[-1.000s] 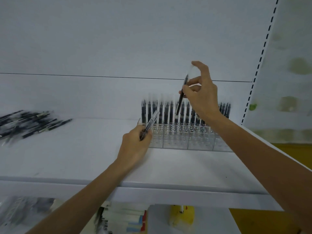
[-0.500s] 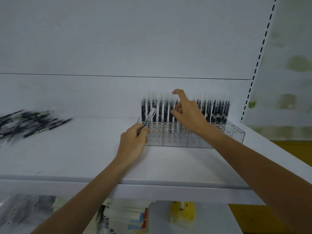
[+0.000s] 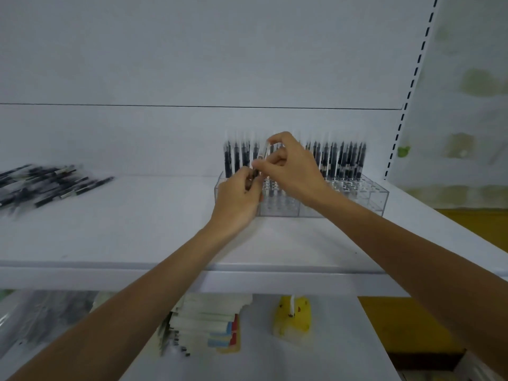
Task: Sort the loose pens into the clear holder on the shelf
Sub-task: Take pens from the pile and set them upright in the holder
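left hand (image 3: 236, 200): curled round the lower end of a clear-capped black pen (image 3: 260, 158), steadying it, probably for a handover.
right hand (image 3: 292, 171): pinches the same pen just above the left hand.
clear plastic holder (image 3: 365, 198): directly behind both hands on the white shelf (image 3: 137, 229); the back rows hold upright pens.
loose black pens (image 3: 52, 182): heaped well left of the left hand, unsorted.

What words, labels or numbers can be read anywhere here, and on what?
None can be read.
Pens in the clear holder: any print is blurred.
Loose pens: blurred.
Stack of booklets on the lower shelf: too blurred to read.
Yellow item: dark marks, no legible letters.
Pen held by left hand and right hand: blurred.
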The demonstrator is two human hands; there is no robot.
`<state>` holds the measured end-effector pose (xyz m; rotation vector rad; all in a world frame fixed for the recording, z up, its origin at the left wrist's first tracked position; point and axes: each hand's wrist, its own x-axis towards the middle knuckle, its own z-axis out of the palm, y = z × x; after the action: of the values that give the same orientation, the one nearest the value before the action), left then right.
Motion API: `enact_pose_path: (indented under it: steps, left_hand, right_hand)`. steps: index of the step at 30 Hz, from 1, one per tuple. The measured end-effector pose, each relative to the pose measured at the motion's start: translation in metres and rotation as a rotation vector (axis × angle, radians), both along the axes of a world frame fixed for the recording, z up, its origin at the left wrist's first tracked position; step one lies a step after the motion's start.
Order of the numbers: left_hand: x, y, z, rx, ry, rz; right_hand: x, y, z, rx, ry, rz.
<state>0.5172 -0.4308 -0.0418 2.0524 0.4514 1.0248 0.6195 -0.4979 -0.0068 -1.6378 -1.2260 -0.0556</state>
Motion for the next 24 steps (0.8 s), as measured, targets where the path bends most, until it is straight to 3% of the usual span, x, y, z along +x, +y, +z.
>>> enact_pose_path:
  steps: [3,7,10,12,18,24]
  left_hand:
    - [0.001,-0.011,0.0,-0.019,0.044,-0.082]
    - [-0.012,-0.01,-0.009,0.293,0.207,-0.082]
    - [-0.018,0.0,-0.023,0.505,0.491,-0.112]
    - [-0.018,0.002,-0.027,0.536,0.632,-0.099]
    - [-0.018,-0.003,-0.024,0.564,0.673,-0.073]
    - [-0.018,-0.003,-0.026,0.561,0.649,-0.056]
  right_hand:
    - [0.003,-0.007,0.006,0.05,0.038,-0.014]
    - [0.018,-0.015,0.031,0.218,0.107,-0.043]
    - [0.035,-0.014,0.048,0.37,-0.003,-0.145]
    - [0.044,-0.011,0.052,0.416,-0.084,-0.19]
    - [0.048,0.003,0.038,0.354,-0.324,-0.205]
    - [0.05,0.009,0.025,0.261,-0.31,-0.212]
